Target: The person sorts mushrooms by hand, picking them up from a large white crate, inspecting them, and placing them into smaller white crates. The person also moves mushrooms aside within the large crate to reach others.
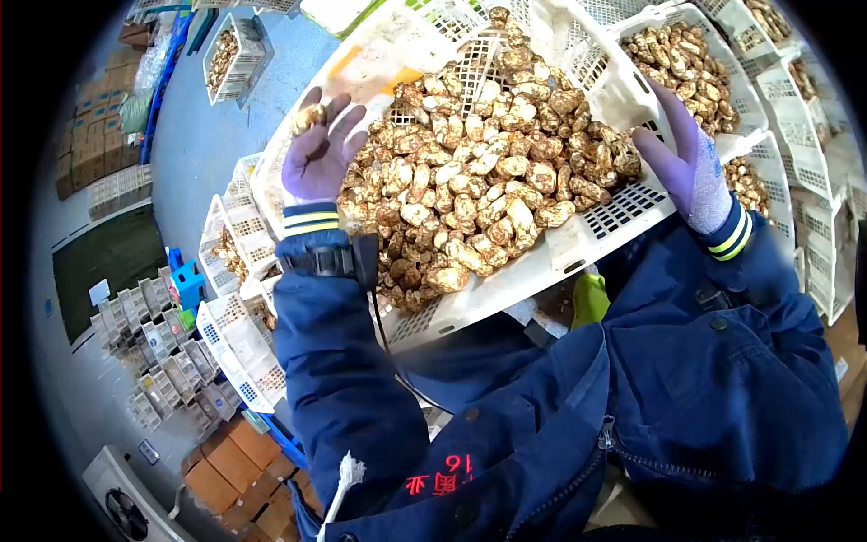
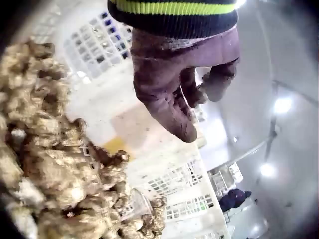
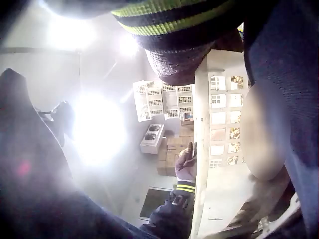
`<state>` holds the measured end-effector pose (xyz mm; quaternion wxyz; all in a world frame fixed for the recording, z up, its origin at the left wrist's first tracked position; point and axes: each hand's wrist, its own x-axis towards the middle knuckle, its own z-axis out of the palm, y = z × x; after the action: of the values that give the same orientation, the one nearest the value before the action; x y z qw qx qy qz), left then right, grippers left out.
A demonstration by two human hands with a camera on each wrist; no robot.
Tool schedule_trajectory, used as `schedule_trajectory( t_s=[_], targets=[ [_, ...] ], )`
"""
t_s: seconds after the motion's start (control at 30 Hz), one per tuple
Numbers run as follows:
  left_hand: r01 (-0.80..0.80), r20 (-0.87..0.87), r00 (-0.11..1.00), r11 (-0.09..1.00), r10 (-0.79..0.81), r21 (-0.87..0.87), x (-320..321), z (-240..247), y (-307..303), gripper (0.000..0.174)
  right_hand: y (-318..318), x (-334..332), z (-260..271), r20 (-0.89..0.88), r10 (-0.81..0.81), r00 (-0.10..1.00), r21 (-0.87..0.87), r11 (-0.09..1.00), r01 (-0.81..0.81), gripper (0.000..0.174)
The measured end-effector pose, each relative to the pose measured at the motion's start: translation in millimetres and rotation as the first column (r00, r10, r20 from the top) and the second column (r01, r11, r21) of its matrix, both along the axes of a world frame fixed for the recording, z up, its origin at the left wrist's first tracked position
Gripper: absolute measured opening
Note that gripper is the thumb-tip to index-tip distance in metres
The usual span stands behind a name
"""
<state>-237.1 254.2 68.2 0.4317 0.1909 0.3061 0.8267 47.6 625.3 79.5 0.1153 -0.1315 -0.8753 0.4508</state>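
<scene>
A large white crate (image 1: 596, 237) holds a heap of brown-and-white mushrooms (image 1: 470, 181) in front of the person. My left hand (image 1: 318, 163), in a purple glove, is palm up over the crate's left side. Its curled fingers hold one mushroom (image 1: 309, 119), which shows pale in the fingers' gap in the left wrist view, the glove (image 2: 169, 84) hiding part of it. At the crate's right corner is my gloved right hand (image 1: 688, 172), fingers straight and thumb spread, holding nothing. In the right wrist view only part of that glove (image 3: 177, 64) shows, beside the crate rim.
More white crates of mushrooms stand at the right (image 1: 682, 68) and the left (image 1: 237, 239). Another small crate (image 1: 237, 59) sits on the blue floor. Cardboard boxes (image 1: 230, 465) and stacked crates (image 1: 163, 348) lie farther left. A green object (image 1: 590, 298) shows below the big crate.
</scene>
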Motion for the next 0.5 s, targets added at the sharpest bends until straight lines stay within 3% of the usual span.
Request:
schedule_trajectory(
  t_s=[0.03,0.1,0.13,0.17,0.2,0.23,0.27,0.3,0.33,0.37,0.43,0.47,0.5],
  targets=[
    [-0.054,0.022,0.998,0.998,0.055,-0.023,11,-2,-6,0.056,-1,0,0,0.009,-0.004,1.0,-0.027,1.0,0.004,0.058],
    [-0.151,0.132,0.977,0.982,0.165,-0.11,22,-1,-15,0.055,3,1,-4,-0.052,0.092,0.994,0.226,0.971,-0.078,0.057],
    [-0.271,0.133,0.932,0.894,0.336,-0.356,17,-1,-10,0.054,0,1,-1,-0.009,0.033,0.999,0.127,0.991,-0.032,0.057],
    [-0.451,-0.446,0.868,0.722,0.218,-0.524,7,-21,-1,0.053,-2,0,2,0.042,-0.022,0.999,0.03,0.999,0.02,0.057],
    [-0.732,-0.824,0.563,0.427,-0.057,-0.53,-2,-40,8,0.052,-2,0,0,0.047,-0.034,0.998,-0.048,0.998,0.036,0.057],
    [-0.358,-0.333,0.933,0.291,0.133,-0.887,-4,-22,34,0.05,-2,-2,1,0.054,-0.025,0.998,-0.031,0.999,0.026,0.057],
    [-0.425,-0.436,0.88,0.096,-0.187,-0.9,6,-12,63,0.047,-2,-2,3,0.06,-0.021,0.998,-0.012,1.0,0.021,0.057],
    [-0.528,-0.426,0.753,-0.073,-0.502,-0.846,16,-9,82,0.043,-3,-1,5,0.071,-0.016,0.997,0.007,1.0,0.015,0.057],
    [-0.703,-0.415,0.526,-0.105,-0.742,-0.703,10,-29,87,0.042,-4,-2,9,0.092,-0.025,0.995,-0.02,0.999,0.027,0.058],
    [-0.707,-0.386,0.438,-0.046,-0.811,-0.706,4,-44,87,0.047,-4,-3,8,0.081,-0.034,0.996,0.013,0.999,0.033,0.058],
    [-0.508,-0.238,0.61,-0.142,-0.756,-0.85,-3,-42,110,0.053,-6,-3,12,0.109,-0.037,0.993,-0.023,0.999,0.04,0.058],
    [-0.557,-0.264,0.511,-0.081,-0.818,-0.827,6,-24,117,0.054,-5,-3,9,0.086,-0.044,0.995,-0.026,0.999,0.047,0.057],
    [-0.592,-0.228,0.495,-0.134,-0.838,-0.795,6,-30,126,0.055,-5,-3,3,0.06,-0.051,0.997,-0.029,0.998,0.053,0.057]
  ],
)
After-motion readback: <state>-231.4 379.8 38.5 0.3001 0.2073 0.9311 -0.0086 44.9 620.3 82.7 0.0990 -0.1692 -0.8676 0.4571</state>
